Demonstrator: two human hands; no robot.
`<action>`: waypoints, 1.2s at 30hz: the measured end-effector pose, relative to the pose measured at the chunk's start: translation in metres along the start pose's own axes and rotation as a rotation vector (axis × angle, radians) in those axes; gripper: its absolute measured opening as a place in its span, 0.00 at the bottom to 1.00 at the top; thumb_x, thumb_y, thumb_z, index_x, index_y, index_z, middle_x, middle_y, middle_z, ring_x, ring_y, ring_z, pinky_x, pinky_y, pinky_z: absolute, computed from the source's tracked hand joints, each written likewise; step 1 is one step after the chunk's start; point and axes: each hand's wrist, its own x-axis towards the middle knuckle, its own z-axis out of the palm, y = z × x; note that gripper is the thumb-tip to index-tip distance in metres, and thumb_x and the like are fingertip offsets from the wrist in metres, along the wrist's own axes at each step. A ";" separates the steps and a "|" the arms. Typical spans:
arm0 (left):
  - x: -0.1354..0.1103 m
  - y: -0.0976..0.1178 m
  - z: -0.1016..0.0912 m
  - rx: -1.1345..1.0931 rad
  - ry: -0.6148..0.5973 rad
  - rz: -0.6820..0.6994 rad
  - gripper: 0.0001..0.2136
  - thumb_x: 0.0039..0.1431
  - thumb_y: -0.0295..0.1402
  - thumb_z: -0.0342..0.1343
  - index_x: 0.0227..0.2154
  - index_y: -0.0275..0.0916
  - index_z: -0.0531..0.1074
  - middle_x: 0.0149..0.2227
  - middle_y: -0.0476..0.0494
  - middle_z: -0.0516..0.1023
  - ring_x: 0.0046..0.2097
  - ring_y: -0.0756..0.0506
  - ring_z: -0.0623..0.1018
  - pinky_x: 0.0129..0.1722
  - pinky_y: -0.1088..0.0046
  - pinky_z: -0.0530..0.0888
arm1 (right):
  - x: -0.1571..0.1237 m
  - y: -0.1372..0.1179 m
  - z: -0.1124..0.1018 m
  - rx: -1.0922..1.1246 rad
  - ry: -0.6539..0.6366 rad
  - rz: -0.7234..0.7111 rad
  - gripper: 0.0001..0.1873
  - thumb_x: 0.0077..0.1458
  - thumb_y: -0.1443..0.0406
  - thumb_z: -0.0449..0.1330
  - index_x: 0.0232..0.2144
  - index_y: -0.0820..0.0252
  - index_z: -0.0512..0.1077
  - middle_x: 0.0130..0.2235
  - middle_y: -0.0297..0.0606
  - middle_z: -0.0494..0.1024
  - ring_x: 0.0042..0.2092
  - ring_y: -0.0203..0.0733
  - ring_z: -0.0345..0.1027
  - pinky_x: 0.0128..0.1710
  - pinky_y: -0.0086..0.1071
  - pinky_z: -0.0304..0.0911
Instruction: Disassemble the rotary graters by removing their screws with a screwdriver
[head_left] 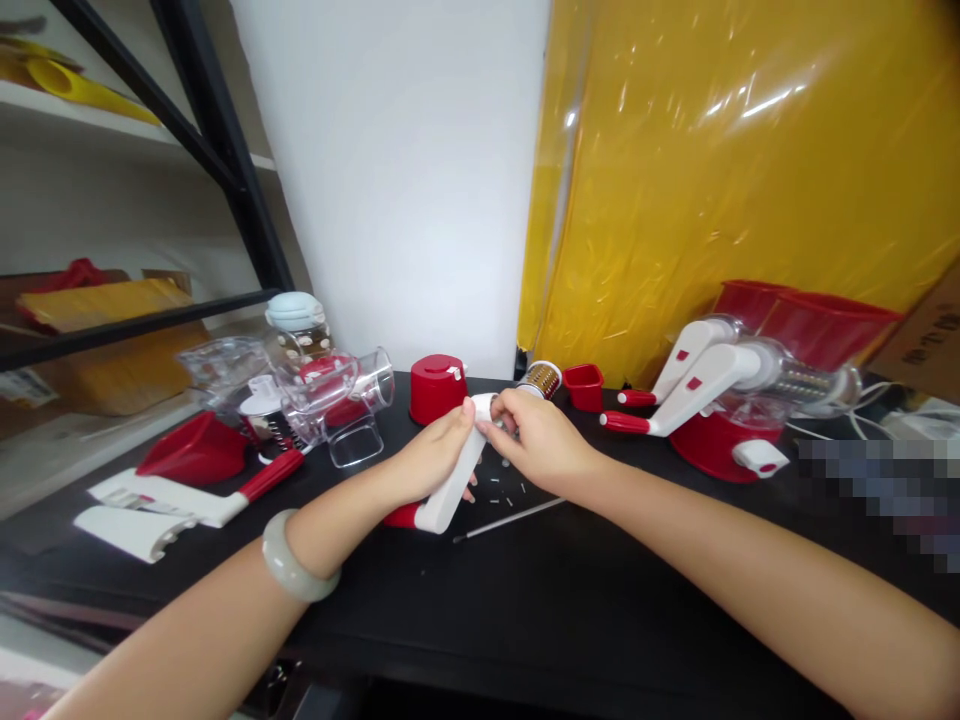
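Over the middle of the black table, my left hand [435, 455] is closed around a white crank handle [459, 478] that has a red grip at its lower end. My right hand [536, 435] pinches at the top end of the same crank; whatever small part its fingertips may hold is hidden. Several small screws [508, 490] lie below the hands, beside a thin metal rod [510, 520]. Just behind my right hand lies a metal grater drum [541, 379]. A red round base [438, 388] stands behind my left hand.
On the left lie clear plastic housings [341, 395], a red hopper [196, 450] and white crank pieces [135, 530]. At right stand assembled rotary graters [750, 380] with white cables behind. A small red pusher [583, 386] sits at the back. Shelving [225, 150] rises at left.
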 end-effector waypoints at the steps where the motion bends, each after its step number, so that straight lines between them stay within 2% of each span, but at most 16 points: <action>1: 0.001 -0.001 0.000 -0.005 0.003 0.008 0.29 0.56 0.64 0.49 0.38 0.39 0.68 0.23 0.50 0.71 0.22 0.48 0.74 0.19 0.73 0.73 | 0.001 0.001 0.002 0.021 0.012 0.010 0.10 0.61 0.60 0.58 0.29 0.56 0.64 0.30 0.33 0.71 0.30 0.38 0.62 0.31 0.33 0.56; 5: 0.003 -0.005 0.002 -0.049 0.012 0.033 0.29 0.54 0.64 0.51 0.42 0.40 0.67 0.23 0.51 0.72 0.22 0.46 0.76 0.19 0.70 0.76 | 0.003 0.005 0.008 0.067 0.087 0.007 0.14 0.61 0.62 0.57 0.24 0.56 0.63 0.28 0.33 0.71 0.30 0.38 0.63 0.33 0.33 0.57; 9: 0.003 -0.005 0.002 -0.029 0.024 0.026 0.29 0.55 0.63 0.51 0.42 0.40 0.66 0.21 0.52 0.72 0.19 0.45 0.76 0.17 0.71 0.75 | 0.002 0.007 0.012 0.068 0.140 0.023 0.09 0.60 0.62 0.58 0.29 0.55 0.64 0.30 0.34 0.73 0.32 0.40 0.65 0.33 0.33 0.58; 16: -0.001 -0.003 0.006 0.094 0.032 -0.017 0.28 0.57 0.63 0.50 0.41 0.41 0.64 0.19 0.54 0.70 0.18 0.45 0.76 0.16 0.69 0.75 | -0.002 0.008 0.009 0.042 0.046 0.032 0.10 0.62 0.60 0.54 0.28 0.55 0.61 0.30 0.35 0.73 0.30 0.39 0.64 0.31 0.33 0.57; 21: -0.001 -0.001 0.007 0.069 0.041 -0.010 0.29 0.57 0.63 0.49 0.43 0.41 0.65 0.19 0.53 0.70 0.18 0.45 0.75 0.15 0.70 0.74 | -0.005 0.010 0.007 -0.019 -0.016 -0.022 0.09 0.64 0.60 0.53 0.31 0.55 0.62 0.33 0.35 0.72 0.31 0.39 0.63 0.30 0.32 0.56; 26: 0.001 0.001 0.002 0.006 0.036 -0.005 0.30 0.55 0.64 0.51 0.43 0.40 0.65 0.21 0.53 0.71 0.19 0.47 0.74 0.17 0.70 0.76 | -0.010 0.015 0.011 -0.088 0.124 -0.125 0.08 0.64 0.59 0.56 0.36 0.56 0.66 0.37 0.40 0.73 0.36 0.43 0.66 0.36 0.35 0.61; 31: 0.000 0.006 -0.002 -0.013 0.015 0.008 0.30 0.55 0.65 0.49 0.41 0.39 0.65 0.21 0.52 0.72 0.19 0.48 0.73 0.17 0.73 0.75 | -0.011 0.020 0.014 -0.021 0.298 -0.246 0.07 0.64 0.60 0.58 0.36 0.57 0.69 0.33 0.37 0.71 0.32 0.39 0.65 0.33 0.33 0.63; 36: 0.001 0.005 -0.001 -0.040 -0.030 0.097 0.29 0.56 0.63 0.51 0.43 0.40 0.64 0.22 0.52 0.72 0.19 0.49 0.72 0.16 0.75 0.73 | -0.013 0.015 0.011 -0.014 0.455 -0.424 0.07 0.64 0.63 0.59 0.32 0.57 0.71 0.27 0.34 0.71 0.29 0.37 0.64 0.30 0.32 0.60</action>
